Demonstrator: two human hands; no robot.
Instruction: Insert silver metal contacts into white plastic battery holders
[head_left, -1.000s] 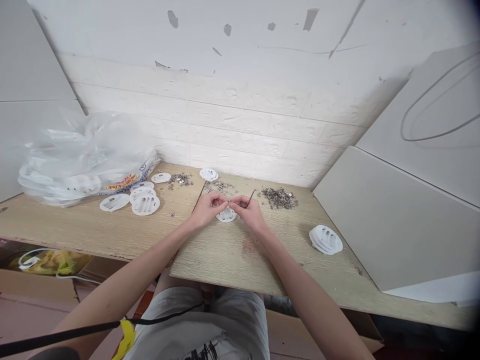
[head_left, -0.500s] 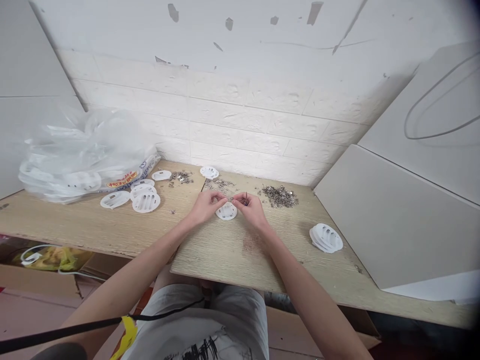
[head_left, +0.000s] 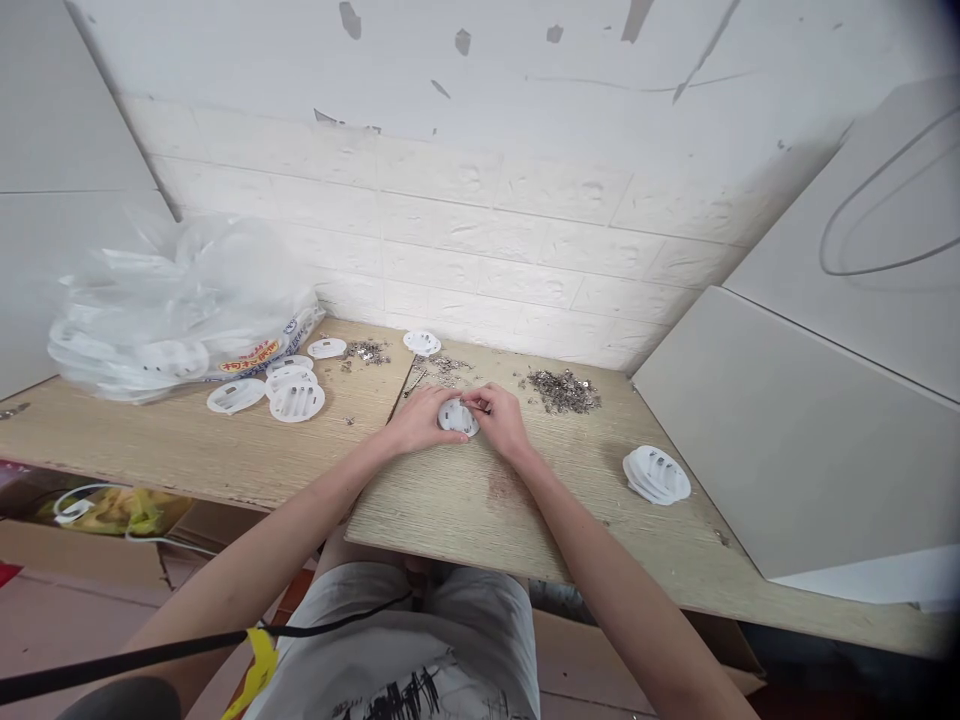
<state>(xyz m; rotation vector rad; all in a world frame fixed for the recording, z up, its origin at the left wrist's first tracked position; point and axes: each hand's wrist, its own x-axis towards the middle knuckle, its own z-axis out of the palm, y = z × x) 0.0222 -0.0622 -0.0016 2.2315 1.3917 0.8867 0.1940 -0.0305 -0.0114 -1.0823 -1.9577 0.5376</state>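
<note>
A white round plastic plate [head_left: 457,418] with small metal pieces in it lies on the wooden table between my hands. My left hand [head_left: 424,418] grips its left side, thumb along the near edge and fingers along the far edge. At the plate's far right part, my right hand [head_left: 501,415] is closed in a pinch on a thin dark tool [head_left: 475,405], whose kind I cannot make out. Any small piece at its tip is too tiny to name. Behind my right hand is a heap of small metal pieces [head_left: 564,391].
More white plates [head_left: 297,402] lie to the left beside a clear plastic bag [head_left: 187,300] of them. A stack of plates [head_left: 657,475] sits at the right. Smaller scatters of metal pieces [head_left: 367,352] lie farther back. A brick-patterned wall [head_left: 480,240] closes off the far side.
My hands were together above the plate, fingertips meeting over a tiny piece. Now my left hand has come down around the plate and my right fingertips are at its far right part.
</note>
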